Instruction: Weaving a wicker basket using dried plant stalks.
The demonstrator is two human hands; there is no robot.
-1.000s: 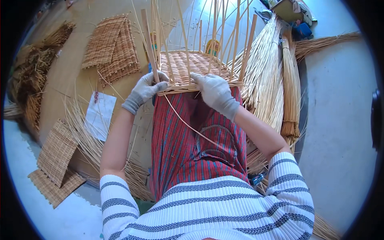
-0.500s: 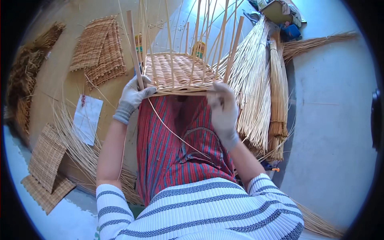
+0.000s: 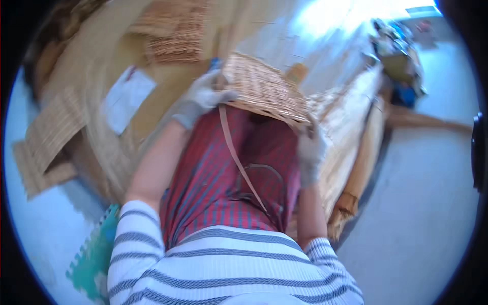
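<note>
A woven wicker panel (image 3: 264,85), the base of a basket, is tilted in front of my knees, its near edge slanting down to the right. My left hand (image 3: 206,95), in a whitish glove, grips its near left corner, thumb along the edge. The gloved right hand (image 3: 311,152) is at the near right corner; its fingers are smeared by motion but look closed around the edge. From beside my left hand a pale wicker strand (image 3: 239,157) hangs across my red striped lap. Any upright stakes on the panel are blurred.
Woven mats lie at the upper left (image 3: 175,33) and far left (image 3: 56,132), near a white sheet (image 3: 128,99). Pale wicker bundles (image 3: 351,127) lie on my right. A green foam mat (image 3: 94,259) is at the lower left, and cluttered items (image 3: 401,66) stand at the upper right.
My view has swung, blurring the picture. The panel and both hands have shifted right in view, the panel now slanting down to the right; the right hand is lower.
</note>
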